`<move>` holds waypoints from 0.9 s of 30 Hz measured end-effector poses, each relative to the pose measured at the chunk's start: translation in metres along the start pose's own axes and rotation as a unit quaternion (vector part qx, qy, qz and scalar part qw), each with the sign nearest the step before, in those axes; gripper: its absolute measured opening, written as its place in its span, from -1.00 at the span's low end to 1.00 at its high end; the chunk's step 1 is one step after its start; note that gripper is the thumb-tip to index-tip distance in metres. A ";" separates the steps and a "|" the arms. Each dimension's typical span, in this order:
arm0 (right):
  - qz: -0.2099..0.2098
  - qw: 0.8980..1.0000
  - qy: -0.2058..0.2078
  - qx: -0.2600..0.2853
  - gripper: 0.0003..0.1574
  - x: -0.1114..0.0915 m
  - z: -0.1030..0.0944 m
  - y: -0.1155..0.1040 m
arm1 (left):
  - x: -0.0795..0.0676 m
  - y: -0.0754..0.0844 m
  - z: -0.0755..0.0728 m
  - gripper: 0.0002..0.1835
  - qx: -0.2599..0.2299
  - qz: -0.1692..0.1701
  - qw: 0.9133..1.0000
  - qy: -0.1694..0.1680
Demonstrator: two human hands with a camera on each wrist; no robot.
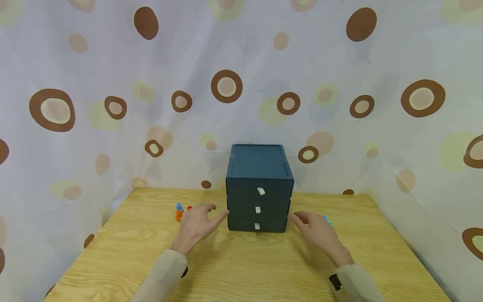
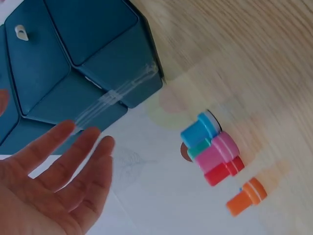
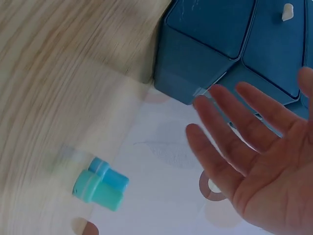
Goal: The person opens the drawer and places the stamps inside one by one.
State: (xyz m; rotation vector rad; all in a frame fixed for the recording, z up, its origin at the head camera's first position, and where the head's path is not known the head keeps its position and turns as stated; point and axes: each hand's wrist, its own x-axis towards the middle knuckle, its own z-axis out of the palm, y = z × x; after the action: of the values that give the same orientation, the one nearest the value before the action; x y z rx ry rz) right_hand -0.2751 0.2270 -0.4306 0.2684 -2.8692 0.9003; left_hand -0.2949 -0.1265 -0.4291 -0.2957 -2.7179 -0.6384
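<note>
A dark blue three-drawer box stands upright on the table, its drawers shut, each with a small white pull tab. To its left hovers my left hand, fingers loosely spread, holding nothing. My right hand is at the box's right side, also holding nothing, fingers slightly bent. Whether either hand touches the box I cannot tell. Clear tape crosses the box's side in the left wrist view.
Beyond my left hand stand several small stepped cylinders, including orange, blue, pink and red ones. Right of the box are a blue one and a turquoise one. A spotted cloth hangs behind the wooden table.
</note>
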 end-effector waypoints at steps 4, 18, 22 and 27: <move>0.004 0.997 0.036 0.073 -0.28 0.006 0.000 -0.001 | 0.002 0.006 0.004 -0.47 -0.041 0.014 0.998 0.036; 0.018 0.939 0.087 0.331 -0.22 0.032 -0.005 -0.014 | 0.015 0.026 0.013 -0.74 -0.151 0.078 0.975 0.140; 0.007 0.927 0.091 0.363 -0.24 0.042 -0.015 -0.023 | 0.021 0.032 0.013 -0.73 -0.175 0.093 0.969 0.148; -0.007 0.926 0.079 0.369 -0.25 0.054 -0.029 -0.031 | 0.024 0.043 0.011 -0.83 -0.209 0.106 0.962 0.141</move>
State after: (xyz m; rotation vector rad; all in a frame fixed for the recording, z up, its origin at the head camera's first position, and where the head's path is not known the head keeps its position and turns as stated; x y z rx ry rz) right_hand -0.3194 0.2111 -0.3809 0.2597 -2.2551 1.8669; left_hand -0.3087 -0.0809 -0.4126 -0.5427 -2.2256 -1.0954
